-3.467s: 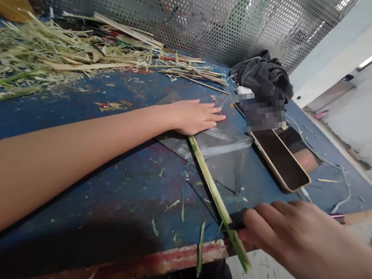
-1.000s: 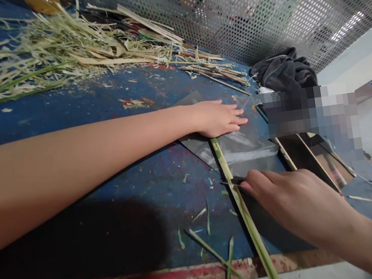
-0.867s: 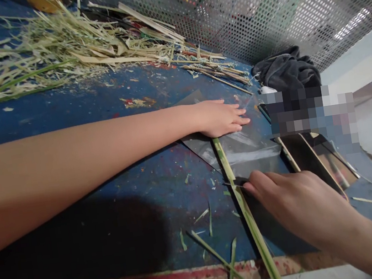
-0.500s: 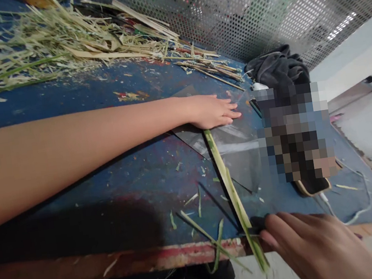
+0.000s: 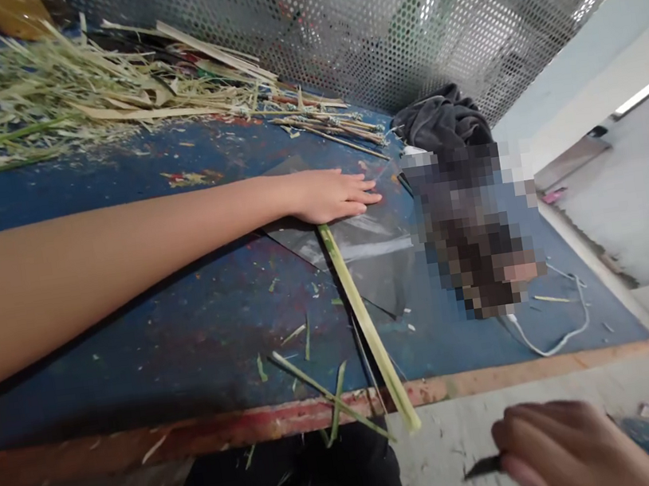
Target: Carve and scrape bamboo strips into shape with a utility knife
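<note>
My left hand (image 5: 333, 195) lies flat on the blue table, fingers stretched out, over the far end of a long pale-green plant strip (image 5: 367, 321). The strip runs toward me, and its near end sticks out past the table's front edge. A dark, partly see-through sheet (image 5: 389, 274) is under the hand and beside the strip. My right hand (image 5: 562, 447) is closed around a small knife (image 5: 482, 468), its dark blade pointing left; the handle is hidden in the fist. The knife is off the table's front edge, apart from the strip.
A heap of shavings and fibres (image 5: 38, 98) covers the back left. Thin sticks (image 5: 338, 130) lie behind my left hand. A dark cloth (image 5: 443, 118) sits at the back right, near a blurred-out patch. A white cable (image 5: 556, 347) curls on the right, and short green scraps (image 5: 314, 385) lie in front.
My right hand with the knife has moved off the strip, down and to the right, past the table edge. A loose sliver along the strip no longer shows. The view has shifted slightly.
</note>
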`<state>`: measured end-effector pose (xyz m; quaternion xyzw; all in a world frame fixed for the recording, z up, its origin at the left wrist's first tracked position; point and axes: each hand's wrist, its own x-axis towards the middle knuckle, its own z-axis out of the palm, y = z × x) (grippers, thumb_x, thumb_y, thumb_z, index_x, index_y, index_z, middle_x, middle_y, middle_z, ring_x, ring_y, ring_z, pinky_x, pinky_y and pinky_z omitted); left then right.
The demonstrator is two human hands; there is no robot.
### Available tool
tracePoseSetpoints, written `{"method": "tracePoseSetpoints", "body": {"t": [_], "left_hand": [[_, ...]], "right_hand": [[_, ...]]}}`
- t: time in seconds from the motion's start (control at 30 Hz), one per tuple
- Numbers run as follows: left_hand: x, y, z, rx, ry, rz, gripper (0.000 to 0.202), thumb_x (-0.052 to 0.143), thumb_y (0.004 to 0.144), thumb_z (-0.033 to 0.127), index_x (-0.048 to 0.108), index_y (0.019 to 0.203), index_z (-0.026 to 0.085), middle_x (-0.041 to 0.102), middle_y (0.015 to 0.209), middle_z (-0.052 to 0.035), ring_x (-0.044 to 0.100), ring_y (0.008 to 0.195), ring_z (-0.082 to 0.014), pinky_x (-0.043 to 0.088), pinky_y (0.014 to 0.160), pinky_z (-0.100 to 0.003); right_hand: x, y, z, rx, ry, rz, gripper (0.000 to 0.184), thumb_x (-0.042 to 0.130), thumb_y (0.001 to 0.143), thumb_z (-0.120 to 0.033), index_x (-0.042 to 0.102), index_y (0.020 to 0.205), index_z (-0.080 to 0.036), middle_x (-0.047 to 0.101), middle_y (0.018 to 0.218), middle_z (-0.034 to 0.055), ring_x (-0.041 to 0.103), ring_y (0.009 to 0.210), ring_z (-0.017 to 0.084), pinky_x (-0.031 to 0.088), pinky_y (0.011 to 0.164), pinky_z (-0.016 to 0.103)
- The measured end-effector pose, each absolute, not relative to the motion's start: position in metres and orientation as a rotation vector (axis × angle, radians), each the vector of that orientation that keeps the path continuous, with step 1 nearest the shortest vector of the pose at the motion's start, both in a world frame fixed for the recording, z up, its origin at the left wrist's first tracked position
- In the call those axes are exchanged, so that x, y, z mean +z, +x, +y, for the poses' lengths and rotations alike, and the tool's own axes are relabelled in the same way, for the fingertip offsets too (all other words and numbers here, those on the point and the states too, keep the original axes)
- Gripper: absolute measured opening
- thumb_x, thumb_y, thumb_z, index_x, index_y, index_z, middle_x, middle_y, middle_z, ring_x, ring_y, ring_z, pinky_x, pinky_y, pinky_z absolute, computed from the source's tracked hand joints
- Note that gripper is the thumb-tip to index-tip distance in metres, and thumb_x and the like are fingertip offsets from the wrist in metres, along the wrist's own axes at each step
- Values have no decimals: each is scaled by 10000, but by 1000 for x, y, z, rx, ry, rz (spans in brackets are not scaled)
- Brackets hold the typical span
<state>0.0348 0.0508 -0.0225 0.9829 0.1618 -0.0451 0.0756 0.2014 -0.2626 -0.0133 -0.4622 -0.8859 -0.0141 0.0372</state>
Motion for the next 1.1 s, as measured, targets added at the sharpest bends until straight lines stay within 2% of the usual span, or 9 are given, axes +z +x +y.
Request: {"method": "tracePoseSetpoints", "body": {"t": [0.07, 0.2, 0.4, 0.53, 0.67, 0.9, 1.1], "left_hand": [[-23, 35, 50, -128, 2953, 479, 544, 218, 922, 373, 247, 1450, 250, 163, 1545, -12, 110, 1425, -153, 117, 1144, -430], [-23, 33, 48, -108, 2965, 475, 543, 212, 925, 372, 262, 1447, 231, 179, 1541, -22, 131, 1422, -152, 131, 1143, -431], [-24, 32, 50, -141, 2963, 487, 536, 217, 932, 376, 252, 1450, 246, 156, 1545, 2, 127, 1423, -147, 131, 1145, -408], [-24, 33, 51, -135, 2937, 477, 535, 221, 931, 386, 255, 1449, 256, 157, 1544, 16, 119, 1423, -136, 111, 1149, -395], [-24, 33, 50, -132, 2915, 477, 541, 228, 927, 381, 273, 1445, 234, 170, 1543, 10, 132, 1419, -121, 109, 1150, -345], [-22, 31, 47, -114, 2959, 474, 541, 234, 924, 381, 279, 1443, 233, 184, 1538, 4, 145, 1419, -139, 119, 1151, -380], [-20, 27, 43, -117, 2986, 488, 533, 211, 926, 371, 289, 1439, 247, 208, 1532, 21, 164, 1416, -147, 143, 1148, -406]], "right_hand": [[-4, 200, -244, -30, -1459, -2631, 380, 247, 1012, -249, 425, 678, -207, 505, 539, -50, 477, 447, 73, 305, 470, 234], [0, 180, -180, -288, -1520, -2638, 452, 217, 1012, -326, 480, 670, -193, 513, 483, -29, 452, 389, 102, 180, 435, 287], [-8, 153, -134, -393, -1635, -2807, 385, 287, 992, -355, 538, 755, -186, 601, 530, -1, 502, 410, 128, 82, 472, 308], [-15, 161, -167, -316, -1478, -2906, 338, 295, 984, -313, 515, 751, -207, 599, 575, -13, 517, 430, 145, 77, 466, 321], [-20, 169, -186, -403, -1433, -2809, 382, 256, 996, -308, 498, 719, -206, 573, 562, -16, 546, 455, 145, 95, 454, 316], [-13, 151, -139, -542, -1705, -2656, 376, 276, 987, -339, 549, 777, -189, 626, 557, 18, 592, 454, 183, 86, 445, 305], [-16, 148, -121, -488, -1678, -2764, 367, 286, 987, -328, 569, 814, -167, 659, 616, 51, 621, 515, 191, 100, 452, 308]]}}
